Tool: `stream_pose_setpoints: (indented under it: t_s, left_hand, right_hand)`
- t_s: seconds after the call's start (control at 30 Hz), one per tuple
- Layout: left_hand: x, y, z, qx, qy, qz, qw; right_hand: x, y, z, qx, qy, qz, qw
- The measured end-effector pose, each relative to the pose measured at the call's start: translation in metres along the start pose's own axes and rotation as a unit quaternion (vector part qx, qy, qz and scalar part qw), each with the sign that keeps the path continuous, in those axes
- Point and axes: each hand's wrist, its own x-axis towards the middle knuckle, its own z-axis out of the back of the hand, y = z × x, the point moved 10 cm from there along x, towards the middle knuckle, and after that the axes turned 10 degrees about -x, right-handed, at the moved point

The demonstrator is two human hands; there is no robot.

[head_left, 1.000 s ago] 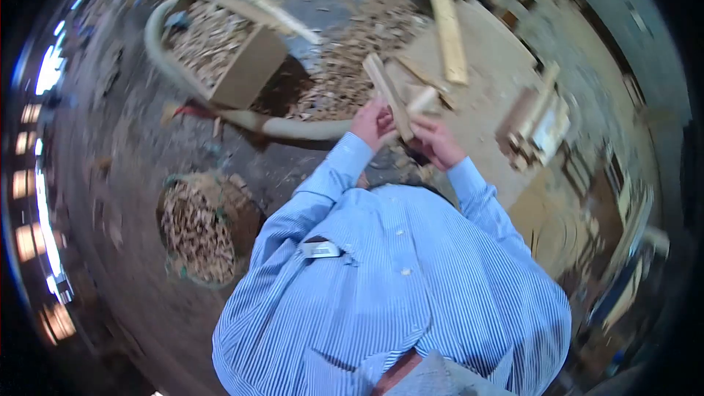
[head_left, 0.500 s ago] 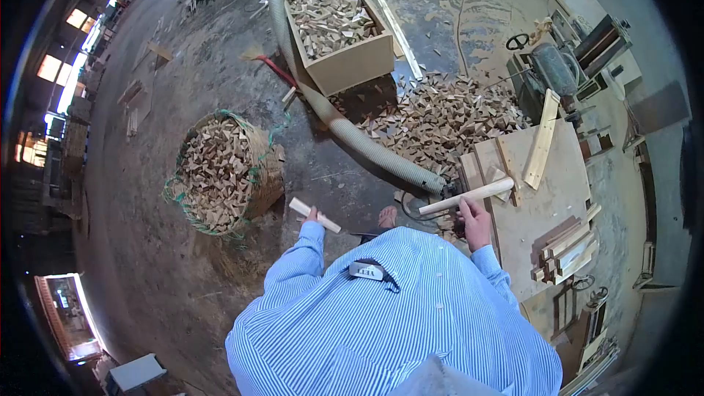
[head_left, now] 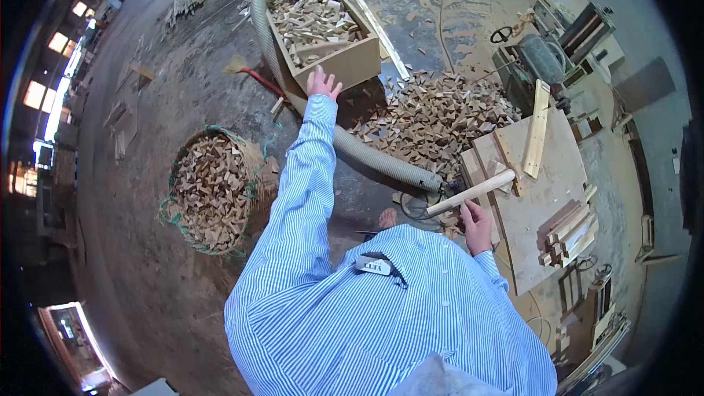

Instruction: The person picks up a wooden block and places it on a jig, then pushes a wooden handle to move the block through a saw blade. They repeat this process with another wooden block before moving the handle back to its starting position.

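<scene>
Spreading an empty left hand (head_left: 323,85) near the box (head_left: 350,64) of offcuts (head_left: 315,17), eleven o'clock; pinching a stick (head_left: 469,193) in the right hand (head_left: 478,226); apparently left: strips (head_left: 570,235) on the bench (head_left: 524,253), three o'clock.

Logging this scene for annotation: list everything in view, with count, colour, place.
Box: 1, tan, top centre, offcuts inside
Hose: 1, beige, box to table
Broom: 1, red handle, left of hose
Basket: 1, tan, left, offcuts inside
Offcut pile: 1, brown, floor
Table: 1, pale brown, right
Board: 1, yellowish, table's far end
Strips: several, brown, table's right
Machine: 1, grey-green, beyond table
Bar: 1, pale, right fingers
Background clutter: too small to count
Shirt: 1, blue-white, bottom
Left hand: 1, bare, box's near corner
Right hand: 1, bare, table's near edge
</scene>
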Motion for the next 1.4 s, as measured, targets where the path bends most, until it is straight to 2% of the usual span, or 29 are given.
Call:
stream_pose_setpoints:
  t_s: [0.07, 0.13, 0.2, 0.23, 0.27, 0.3, 0.33, 0.37, 0.4, 0.47, 0.5, 0.53, 0.57, 0.63, 0.7, 0.73, 0.8, 0.83, 0.87, 0.9, 0.93, 1.0, 1.03, 1.1, 1.17, 1.23, 1.3, 1.33, 1.4]
  left_hand:
    - [0.017, 0.027, 0.009, 0.072, -0.006, -0.007, 0.997]
    - [0.050, 0.110, 0.050, 0.181, 0.093, 0.083, 0.975]
    - [-0.021, 0.165, 0.073, 0.209, 0.139, 0.127, 0.960]
    - [-0.035, 0.199, 0.110, 0.246, 0.101, 0.128, 0.955]
    - [-0.076, 0.218, 0.130, 0.333, 0.088, 0.216, 0.914]
    - [-0.107, 0.234, 0.143, 0.348, 0.056, 0.269, 0.896]
    - [-0.130, 0.256, 0.148, 0.300, 0.066, 0.322, 0.895]
    - [-0.142, 0.276, 0.152, 0.281, 0.139, 0.378, 0.871]
    - [-0.165, 0.267, 0.138, 0.348, 0.106, 0.348, 0.864]
    - [-0.189, 0.276, 0.120, 0.374, 0.149, 0.363, 0.840]
    - [-0.189, 0.286, 0.116, 0.384, 0.200, 0.367, 0.823]
    - [-0.192, 0.299, 0.111, 0.388, 0.246, 0.363, 0.811]
    - [-0.207, 0.314, 0.103, 0.393, 0.262, 0.374, 0.798]
    - [-0.212, 0.307, 0.078, 0.478, 0.282, 0.291, 0.779]
    - [-0.239, 0.313, 0.049, 0.493, 0.318, 0.289, 0.757]
    - [-0.256, 0.318, 0.039, 0.506, 0.344, 0.284, 0.738]
    - [-0.284, 0.329, 0.025, 0.517, 0.352, 0.282, 0.728]
    - [-0.300, 0.331, 0.009, 0.540, 0.420, 0.214, 0.697]
    - [-0.316, 0.333, -0.006, 0.559, 0.483, 0.145, 0.658]
    - [-0.318, 0.346, 0.000, 0.571, 0.480, 0.152, 0.648]
    - [-0.329, 0.348, -0.005, 0.577, 0.480, 0.151, 0.644]
    - [-0.349, 0.360, -0.008, 0.601, 0.502, 0.165, 0.600]
    - [-0.345, 0.363, -0.009, 0.653, 0.485, 0.127, 0.568]
    - [-0.349, 0.363, -0.016, 0.665, 0.484, 0.108, 0.559]
    - [-0.357, 0.359, -0.022, 0.679, 0.479, 0.093, 0.549]
    - [-0.366, 0.354, -0.033, 0.646, 0.487, 0.056, 0.586]
    - [-0.371, 0.354, -0.034, 0.650, 0.475, 0.057, 0.590]
    - [-0.370, 0.353, -0.034, 0.654, 0.465, 0.057, 0.594]
    - [-0.372, 0.351, -0.034, 0.664, 0.461, 0.042, 0.587]
  right_hand:
    - [-0.009, -0.004, 0.010, -0.018, -0.023, -0.006, 1.000]
    - [-0.018, -0.012, 0.020, -0.017, -0.046, -0.021, 0.999]
    - [-0.026, -0.025, 0.034, -0.023, -0.090, -0.034, 0.995]
    - [-0.029, -0.038, 0.039, -0.024, -0.105, -0.038, 0.993]
    - [-0.036, -0.031, 0.047, -0.044, -0.125, -0.039, 0.990]
    - [-0.040, -0.035, 0.051, -0.029, -0.121, -0.068, 0.990]
    - [-0.047, -0.014, 0.062, -0.046, -0.148, -0.017, 0.988]
    - [-0.049, -0.022, 0.071, -0.138, -0.166, 0.017, 0.976]
    - [-0.054, -0.026, 0.077, -0.079, -0.179, -0.002, 0.981]
    - [-0.064, -0.021, 0.096, -0.059, -0.198, -0.005, 0.978]
    - [-0.067, -0.036, 0.108, -0.111, -0.232, -0.015, 0.966]
    - [-0.068, -0.050, 0.120, -0.100, -0.234, -0.062, 0.965]
    - [-0.071, -0.052, 0.137, -0.161, -0.242, -0.078, 0.954]
    - [-0.068, -0.064, 0.168, -0.214, -0.249, -0.095, 0.940]
    - [-0.073, -0.058, 0.213, -0.324, -0.349, -0.060, 0.877]
    - [-0.069, -0.066, 0.232, -0.321, -0.353, -0.065, 0.877]
    - [-0.061, -0.068, 0.274, -0.403, -0.401, -0.040, 0.822]
    - [-0.053, -0.075, 0.292, -0.397, -0.402, -0.043, 0.824]
    - [-0.045, -0.080, 0.307, -0.442, -0.399, -0.056, 0.801]
    - [-0.037, -0.085, 0.319, -0.486, -0.394, -0.069, 0.777]
    - [-0.029, -0.091, 0.333, -0.480, -0.394, -0.072, 0.781]
    - [-0.007, -0.121, 0.346, -0.558, -0.276, -0.153, 0.767]
    - [-0.005, -0.129, 0.352, -0.555, -0.277, -0.156, 0.769]
    - [0.000, -0.132, 0.359, -0.614, -0.286, -0.176, 0.714]
    - [0.006, -0.136, 0.356, -0.616, -0.270, -0.179, 0.718]
    - [0.009, -0.148, 0.351, -0.620, -0.253, -0.184, 0.719]
    - [0.009, -0.131, 0.353, -0.620, -0.309, -0.113, 0.712]
    - [0.008, -0.128, 0.354, -0.620, -0.309, -0.114, 0.713]
    - [0.012, -0.134, 0.358, -0.572, -0.259, -0.151, 0.763]
